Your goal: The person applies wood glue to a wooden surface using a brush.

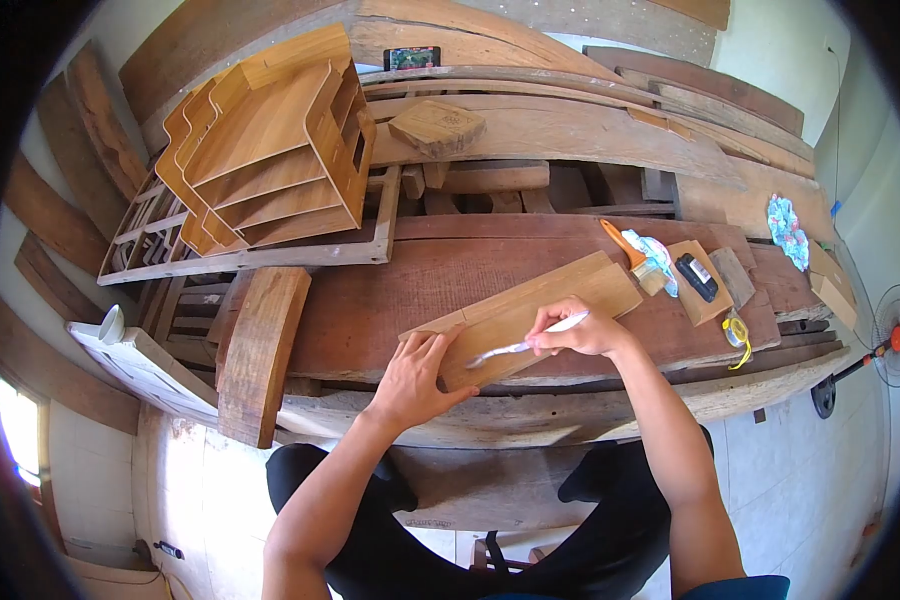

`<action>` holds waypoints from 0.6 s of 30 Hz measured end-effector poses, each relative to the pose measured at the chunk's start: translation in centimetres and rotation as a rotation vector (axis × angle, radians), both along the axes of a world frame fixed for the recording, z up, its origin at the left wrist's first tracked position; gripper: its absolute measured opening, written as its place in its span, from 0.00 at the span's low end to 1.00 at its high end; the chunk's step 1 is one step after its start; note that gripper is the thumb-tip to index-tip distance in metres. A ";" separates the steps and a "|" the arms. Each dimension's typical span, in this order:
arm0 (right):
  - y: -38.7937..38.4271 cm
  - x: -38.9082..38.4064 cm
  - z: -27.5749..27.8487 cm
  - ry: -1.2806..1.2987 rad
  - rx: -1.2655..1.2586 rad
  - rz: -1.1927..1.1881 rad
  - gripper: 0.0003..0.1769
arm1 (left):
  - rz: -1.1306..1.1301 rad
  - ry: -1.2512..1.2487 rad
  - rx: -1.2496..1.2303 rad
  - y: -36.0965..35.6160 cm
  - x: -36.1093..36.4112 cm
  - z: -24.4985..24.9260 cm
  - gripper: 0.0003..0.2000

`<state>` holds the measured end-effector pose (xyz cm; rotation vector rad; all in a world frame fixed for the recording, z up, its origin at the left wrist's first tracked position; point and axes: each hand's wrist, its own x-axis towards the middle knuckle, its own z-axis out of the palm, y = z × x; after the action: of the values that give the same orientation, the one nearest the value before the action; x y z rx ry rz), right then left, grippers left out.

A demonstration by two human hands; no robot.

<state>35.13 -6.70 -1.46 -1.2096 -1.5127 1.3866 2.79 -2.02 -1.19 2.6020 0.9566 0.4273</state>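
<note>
A long light-brown wooden board [580, 310] lies at a slant on the dark red plank in front of me, with a second strip of the same wood along its far edge. My left hand [417, 380] grips the board's left end, fingers over the far side and thumb at the near edge. Between the thumb and fingers of my right hand [582, 330] is a slim white brush [505, 350], shaped like a toothbrush. Its tip touches the board's face near my left hand. The fingers partly cover its handle.
Beyond the board's right end lie an orange-handled paintbrush [622, 243], a crumpled cloth [653, 262], a black object [697, 277] and a yellow tape measure [736, 330]. A wooden shelf organizer [270, 150] stands back left. A thick timber [263, 350] juts towards me; a phone [411, 58] stands behind.
</note>
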 end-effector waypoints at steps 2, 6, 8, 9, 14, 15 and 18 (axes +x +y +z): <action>0.1 -0.1 -0.3 0.017 0.002 -0.003 0.09 | 0.003 -0.005 -0.002 0.0 0.0 -0.1 0.48; -0.2 -0.2 0.4 -0.025 -0.011 -0.007 0.10 | -0.005 -0.018 0.005 0.0 0.0 0.0 0.48; -0.2 -0.3 0.5 -0.023 -0.017 -0.011 0.10 | -0.015 -0.038 0.013 0.1 0.0 -0.4 0.48; -0.2 -0.7 -0.1 0.033 -0.002 -0.099 0.10 | -0.022 -0.046 0.018 0.1 -0.1 -0.3 0.48; 0.1 -0.1 -0.1 0.007 -0.011 0.013 0.10 | -0.022 -0.042 0.008 0.1 0.0 -0.2 0.48; -0.2 -0.5 0.0 0.045 -0.017 -0.065 0.10 | -0.024 -0.045 0.010 0.2 -0.1 -0.4 0.48; 0.0 -0.2 0.4 -0.042 -0.034 0.017 0.09 | -0.019 -0.042 0.032 0.2 -0.2 -0.5 0.48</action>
<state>34.96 -6.68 -1.11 -1.2565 -1.5368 1.4115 2.63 -1.81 -1.73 2.6179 0.9176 0.4944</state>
